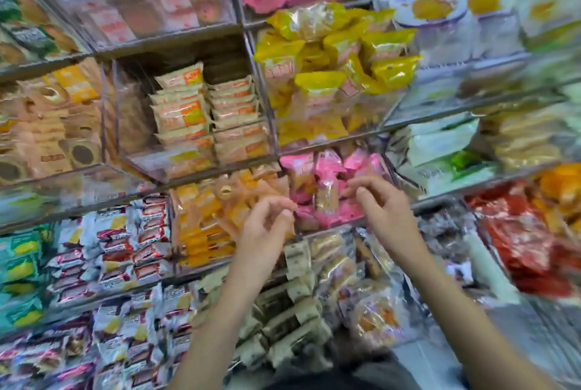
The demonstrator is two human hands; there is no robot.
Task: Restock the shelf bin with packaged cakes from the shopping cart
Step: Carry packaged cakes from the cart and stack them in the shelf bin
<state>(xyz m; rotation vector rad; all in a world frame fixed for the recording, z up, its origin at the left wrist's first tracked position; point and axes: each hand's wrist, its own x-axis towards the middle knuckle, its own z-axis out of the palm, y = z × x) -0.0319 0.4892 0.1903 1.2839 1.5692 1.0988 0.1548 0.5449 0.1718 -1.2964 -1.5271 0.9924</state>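
Left hand: raised in front of the shelf, wrist bent, fingers loosely curled with thumb and forefinger near each other; it seems to hold nothing, though blur leaves a thin wrapper edge possible.
Right hand: raised level with the left, well apart from it; fingers half curled and relaxed, forefinger reaching toward the packs; nothing seen in its grasp.
Pink bin: just beyond and between both hands; clear front wall, so the stock shows from outside.
Pink cakes: heaped loose in that bin, tilted every way; probably dropped in rather than stacked, which suits soft wrapped goods.
Orange packs: in the bin just left of the left hand; the left fingertips hover near its right edge.
Yellow packs: in the bin above both hands, piled above its rim.
Cart: not in view; it cannot be placed.
Arms: both bare forearms rise from below, converging slightly toward the pink bin.
Step, as a judgement: hands at the bin mouth, either just after letting cakes go or settling the heap.
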